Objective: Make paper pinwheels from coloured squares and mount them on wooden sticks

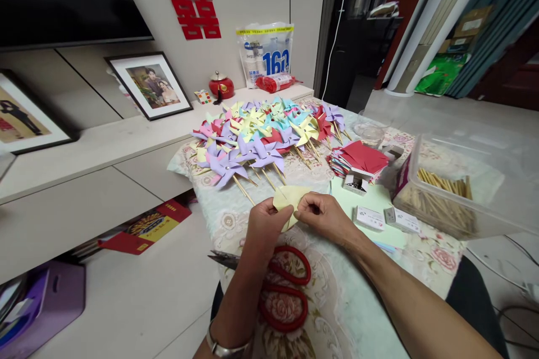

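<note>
1. Left hand and right hand: each grip pinches the yellow paper, held just above the bench.
2. Paper judged light, thin, crease-prone; best held at its edges.
3. Red scissors lie below the hands.

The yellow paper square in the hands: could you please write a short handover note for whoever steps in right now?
Left hand and right hand: both pinch the yellow paper square above the table edge.
Scissors, red-handled, lie on the tablecloth under the left forearm.
Done: a large pile of finished pinwheels on sticks at the far end.
Left: stack of paper squares, red on top, and a clear tub of wooden sticks to the right; small boxes beside them.
</note>
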`<act>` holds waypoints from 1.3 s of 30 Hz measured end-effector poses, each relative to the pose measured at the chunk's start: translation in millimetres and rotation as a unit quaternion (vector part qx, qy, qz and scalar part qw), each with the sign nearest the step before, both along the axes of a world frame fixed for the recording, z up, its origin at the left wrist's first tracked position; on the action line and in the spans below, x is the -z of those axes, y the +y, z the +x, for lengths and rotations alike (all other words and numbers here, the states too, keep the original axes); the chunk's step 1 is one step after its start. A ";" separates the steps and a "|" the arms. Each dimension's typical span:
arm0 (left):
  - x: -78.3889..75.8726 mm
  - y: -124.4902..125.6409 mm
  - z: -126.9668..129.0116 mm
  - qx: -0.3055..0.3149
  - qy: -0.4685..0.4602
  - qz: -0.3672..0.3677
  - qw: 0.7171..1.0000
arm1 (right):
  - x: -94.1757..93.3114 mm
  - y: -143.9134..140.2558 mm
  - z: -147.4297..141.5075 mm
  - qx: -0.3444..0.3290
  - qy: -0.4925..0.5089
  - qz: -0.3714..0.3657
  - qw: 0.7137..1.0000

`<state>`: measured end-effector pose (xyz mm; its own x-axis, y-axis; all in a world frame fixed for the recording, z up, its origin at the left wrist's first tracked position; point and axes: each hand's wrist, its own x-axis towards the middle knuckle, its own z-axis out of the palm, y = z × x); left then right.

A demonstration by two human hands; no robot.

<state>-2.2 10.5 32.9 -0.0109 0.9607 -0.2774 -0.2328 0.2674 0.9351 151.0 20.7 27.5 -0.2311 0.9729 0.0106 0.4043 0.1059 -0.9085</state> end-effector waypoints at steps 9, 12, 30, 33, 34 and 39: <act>3.2 -0.2 -0.4 0.007 0.037 0.004 0.999 | 1.2 0.6 0.6 0.000 -0.008 -0.011 1.000; 5.0 0.1 0.7 0.006 0.040 0.004 0.999 | 0.3 0.3 0.3 -0.002 -0.001 -0.016 1.000; -16.4 9.9 -36.3 0.206 0.062 -0.054 0.975 | 0.0 5.6 13.9 0.021 0.269 -0.061 0.961; -22.1 12.5 -35.6 0.243 0.086 -0.039 0.965 | 1.7 1.6 7.2 -0.043 0.279 -0.143 0.949; -22.8 13.6 -35.0 0.253 0.092 -0.033 0.962 | 2.0 0.5 5.3 -0.054 0.279 -0.155 0.946; -21.9 18.7 -31.8 0.261 0.115 -0.026 0.958 | 3.0 -0.9 1.3 -0.054 0.263 -0.169 0.948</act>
<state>-34.0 29.2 54.8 0.4009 0.8368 -0.3729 0.1552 0.3391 0.9278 152.4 19.8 24.5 -0.3795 0.9119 -0.1562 -0.1115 -0.2127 -0.9707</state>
